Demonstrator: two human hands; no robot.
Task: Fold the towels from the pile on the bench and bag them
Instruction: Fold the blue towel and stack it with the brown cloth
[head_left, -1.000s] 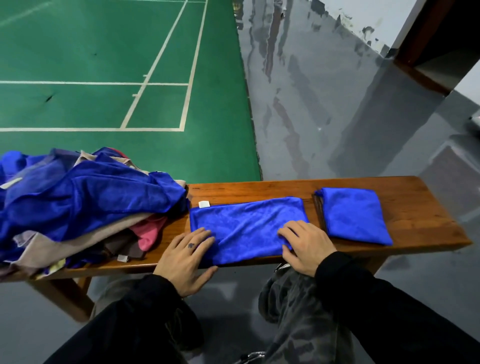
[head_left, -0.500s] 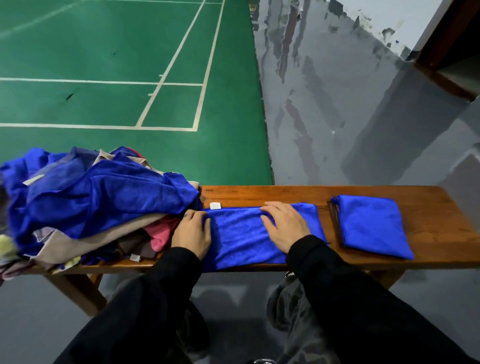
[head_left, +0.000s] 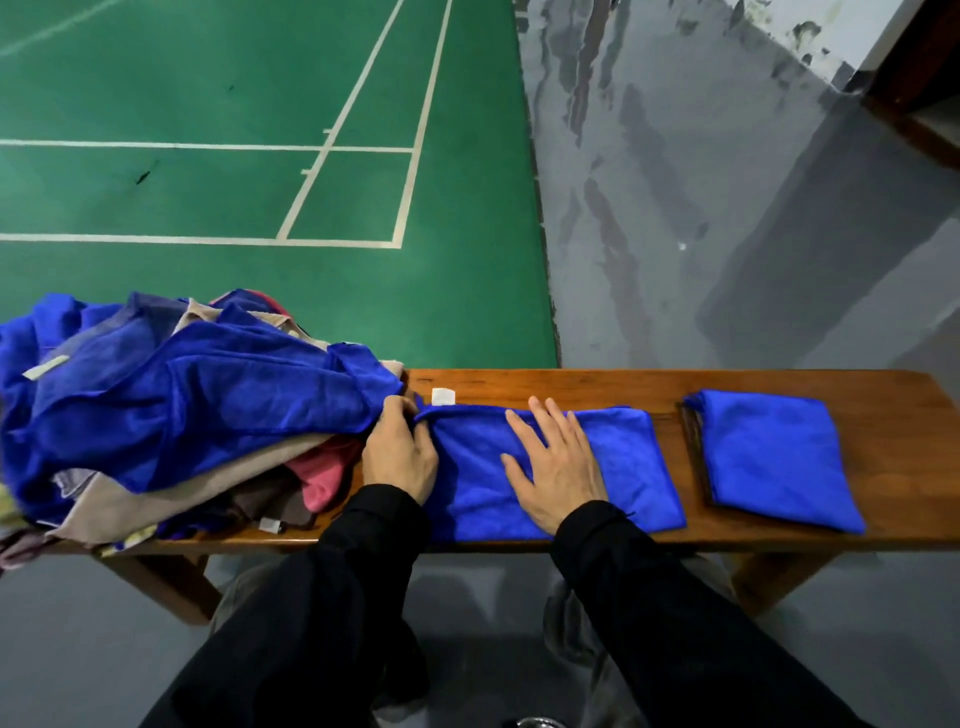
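Blue towel (head_left: 613, 467) on desk (head_left: 571, 384): soft, light, limp. Left hand (head_left: 400, 457) pinches its left end; right hand (head_left: 558, 475) presses flat, fingers spread. Best lifted by corners.

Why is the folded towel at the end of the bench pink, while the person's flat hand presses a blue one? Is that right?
Not quite. In the head view the folded towel at the right end of the bench is blue, not pink. The rest holds: the right hand lies flat on the blue towel in the middle. Pink shows only in the pile.
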